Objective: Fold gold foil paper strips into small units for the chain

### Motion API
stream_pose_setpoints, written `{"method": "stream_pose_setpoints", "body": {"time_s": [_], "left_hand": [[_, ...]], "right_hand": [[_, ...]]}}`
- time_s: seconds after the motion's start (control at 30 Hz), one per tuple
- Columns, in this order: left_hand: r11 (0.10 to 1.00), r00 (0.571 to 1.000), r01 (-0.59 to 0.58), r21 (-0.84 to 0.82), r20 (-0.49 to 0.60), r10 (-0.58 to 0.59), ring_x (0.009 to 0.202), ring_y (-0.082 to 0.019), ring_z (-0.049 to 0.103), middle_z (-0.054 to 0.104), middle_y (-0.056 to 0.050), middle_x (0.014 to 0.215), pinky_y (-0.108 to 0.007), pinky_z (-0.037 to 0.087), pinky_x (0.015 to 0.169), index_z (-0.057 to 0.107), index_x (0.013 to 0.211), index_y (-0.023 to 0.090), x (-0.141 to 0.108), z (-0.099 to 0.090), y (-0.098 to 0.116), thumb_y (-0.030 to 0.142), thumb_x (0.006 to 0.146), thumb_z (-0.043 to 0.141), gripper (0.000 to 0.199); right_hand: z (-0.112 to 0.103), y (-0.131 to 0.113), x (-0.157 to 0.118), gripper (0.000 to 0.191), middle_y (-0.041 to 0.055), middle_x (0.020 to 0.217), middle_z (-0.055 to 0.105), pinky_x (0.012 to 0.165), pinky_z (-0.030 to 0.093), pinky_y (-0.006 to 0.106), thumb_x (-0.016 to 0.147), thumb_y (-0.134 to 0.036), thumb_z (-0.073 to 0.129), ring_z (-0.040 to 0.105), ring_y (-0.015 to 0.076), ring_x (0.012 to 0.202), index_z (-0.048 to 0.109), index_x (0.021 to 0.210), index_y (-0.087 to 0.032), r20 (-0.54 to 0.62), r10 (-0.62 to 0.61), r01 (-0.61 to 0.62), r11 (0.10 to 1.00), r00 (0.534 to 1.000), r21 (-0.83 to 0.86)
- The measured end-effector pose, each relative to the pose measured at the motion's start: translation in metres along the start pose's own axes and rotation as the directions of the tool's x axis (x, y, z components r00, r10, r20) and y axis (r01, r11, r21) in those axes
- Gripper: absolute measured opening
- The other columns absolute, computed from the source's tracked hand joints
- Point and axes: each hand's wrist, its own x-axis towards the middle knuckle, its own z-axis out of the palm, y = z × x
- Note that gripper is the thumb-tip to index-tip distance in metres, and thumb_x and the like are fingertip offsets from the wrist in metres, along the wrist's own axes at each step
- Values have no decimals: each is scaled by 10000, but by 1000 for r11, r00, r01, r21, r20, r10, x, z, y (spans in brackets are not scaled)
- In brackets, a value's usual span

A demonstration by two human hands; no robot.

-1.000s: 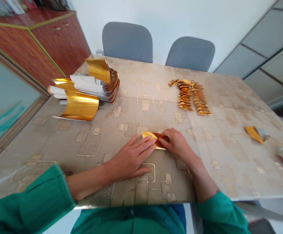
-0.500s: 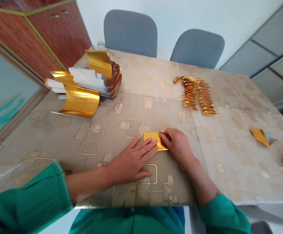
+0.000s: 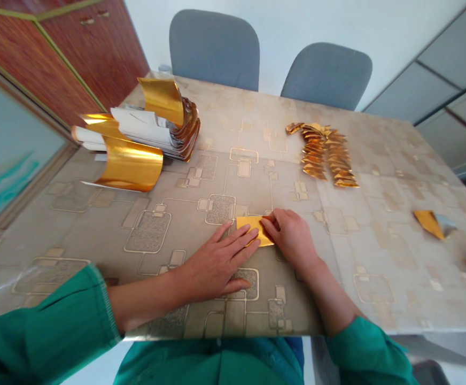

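A small piece of gold paper (image 3: 246,222) lies flat on the patterned tablecloth near the front edge. My left hand (image 3: 220,264) rests spread out, its fingertips on the paper's left and lower part. At the paper's right end, my right hand (image 3: 293,235) pinches the edge between thumb and fingers, and a darker folded flap shows beside the fingertips. Part of the sheet is hidden under both hands.
A tall stack of gold and white sheets (image 3: 153,128) fills the back left. Two rows of folded gold pieces (image 3: 325,152) stand at the back right. A loose gold piece (image 3: 429,223) lies far right. Two grey chairs (image 3: 215,48) are behind the table (image 3: 185,208).
The right hand has shifted very slightly at the flap on the paper's right end. The left hand keeps its place, and the whole view has tilted a little.
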Motion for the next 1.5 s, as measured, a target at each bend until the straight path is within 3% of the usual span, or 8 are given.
{"method": "stream_pose_setpoints", "body": {"time_s": [0.4,0.63,0.7,0.77,0.87,0.93,1.1,1.5], "left_hand": [[1000,999,5,9,44,-5,1472,-337,276,312,-170,1588,-565,115,1198,323,1521,154,3,-7,2,573,916,567,775],[999,998,-1,46,60,-1,1470,-348,277,293,-180,1594,-570,128,1189,344,1511,158,3,-6,2,569,932,543,737],[999,998,-5,53,60,2,1469,-350,277,295,-183,1592,-573,133,1185,354,1507,161,3,-6,1,571,936,535,726],[998,998,-8,57,59,5,1467,-349,285,303,-184,1588,-574,139,1183,353,1508,163,3,-5,1,570,937,532,724],[998,998,-14,61,62,10,1469,-344,283,293,-183,1593,-572,147,1181,334,1518,169,2,-5,0,570,937,531,733],[998,998,-15,61,64,11,1473,-339,276,276,-184,1599,-571,149,1181,320,1525,171,2,-5,0,572,937,529,741],[998,997,-11,67,83,5,1477,-336,269,263,-183,1604,-572,155,1178,319,1528,182,3,-5,-1,580,937,524,740],[987,995,-85,140,67,76,1461,-296,316,320,-141,1591,-537,46,1206,358,1508,194,2,-8,-11,643,958,435,714]], "right_hand": [[-4,-12,1,277,56,659,628,603,270,309,959,-334,528,553,188,634,566,716,-208,1,57,-55,969,998,-242],[-5,-4,2,349,24,629,615,608,270,304,927,-431,595,524,173,609,560,658,-211,-68,104,-116,974,992,-196],[-10,1,-1,317,23,657,621,625,297,303,943,-389,582,524,173,640,573,683,-208,-118,43,-59,990,992,-130],[-16,1,-10,297,38,711,636,669,333,307,982,-297,512,533,180,709,588,713,-199,-167,-87,73,994,982,-87],[-22,-5,-31,303,50,776,658,731,362,320,994,-264,490,529,186,780,608,724,-193,-183,-312,309,950,932,-44],[-20,-10,-47,236,53,885,697,795,369,342,985,-246,516,545,195,857,646,796,-189,-188,-392,391,919,901,-46],[-7,-10,-68,193,53,1037,722,901,359,385,986,-206,523,554,209,957,668,1110,-173,-197,-392,381,920,899,-92],[-6,-1,-71,217,30,1052,722,987,348,414,984,-283,546,575,201,964,688,1127,-202,-182,-369,365,929,911,-59]]}}
